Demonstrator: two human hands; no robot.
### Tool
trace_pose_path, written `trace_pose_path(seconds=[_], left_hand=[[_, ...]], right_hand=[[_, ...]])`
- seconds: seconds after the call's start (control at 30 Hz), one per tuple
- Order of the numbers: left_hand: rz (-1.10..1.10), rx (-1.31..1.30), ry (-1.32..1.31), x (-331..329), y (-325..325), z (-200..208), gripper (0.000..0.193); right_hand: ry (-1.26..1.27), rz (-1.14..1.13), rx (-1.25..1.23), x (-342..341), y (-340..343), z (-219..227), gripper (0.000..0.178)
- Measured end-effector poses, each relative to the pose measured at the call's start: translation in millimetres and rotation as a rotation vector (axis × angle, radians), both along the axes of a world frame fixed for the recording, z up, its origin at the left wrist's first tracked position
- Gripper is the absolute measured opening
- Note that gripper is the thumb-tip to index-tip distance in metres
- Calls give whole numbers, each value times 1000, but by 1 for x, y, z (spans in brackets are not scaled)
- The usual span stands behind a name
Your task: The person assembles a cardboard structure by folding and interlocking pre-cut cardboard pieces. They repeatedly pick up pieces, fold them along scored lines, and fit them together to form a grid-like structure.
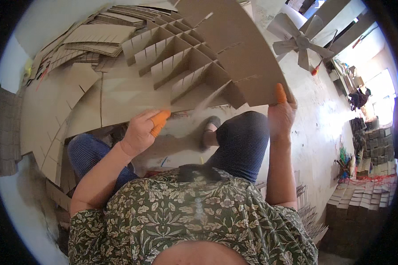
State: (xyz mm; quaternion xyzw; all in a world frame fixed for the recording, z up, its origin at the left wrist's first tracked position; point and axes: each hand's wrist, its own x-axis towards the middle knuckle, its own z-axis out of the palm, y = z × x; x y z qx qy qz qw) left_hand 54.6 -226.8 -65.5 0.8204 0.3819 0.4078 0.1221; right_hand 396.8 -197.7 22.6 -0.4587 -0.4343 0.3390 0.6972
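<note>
A large brown slotted cardboard sheet (252, 57) slants across the upper middle. My right hand (281, 115), with an orange finger cover, is closed on its lower right corner. Along the sheet's left side stands a cardboard divider grid (181, 57), its crossing strips forming open cells; slits show in the free ends. My left hand (141, 129) hovers below and left of the grid, apart from it. Its fingers are curled, with orange covers on them, and whatever may be inside them is hidden. One loose strip at the grid's lower end is blurred.
Stacked slotted cardboard strips (97, 37) lie at the upper left on a cardboard-covered work surface (128, 90). More cardboard sheets (53, 132) lean at left. A fan (302, 42) stands at upper right. Cardboard piles (360, 198) fill the lower right, with a person (359, 98) farther back.
</note>
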Motion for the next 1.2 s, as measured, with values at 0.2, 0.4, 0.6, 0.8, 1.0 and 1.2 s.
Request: trace_pose_path(seconds=[0.2,0.4,0.6,0.8,1.0,1.2], left_hand=[[-129,-115,117,5,-1,-16,25],[-111,-170,163,1,3,-25,23],[-98,-234,307,-8,10,-37,25],[-80,-232,262,-11,12,-34,25],[-54,-221,206,-15,13,-38,16],[44,-182,195,-29,18,-25,21]], right_hand=[[-472,8,-39,-3,12,-29,20],[-513,29,-129,-6,16,-43,16],[-453,10,-23,-20,18,-48,13],[-498,-20,19,-24,21,-45,14],[-715,-69,-55,-33,22,-51,13],[-676,-85,18,-30,25,-63,14]])
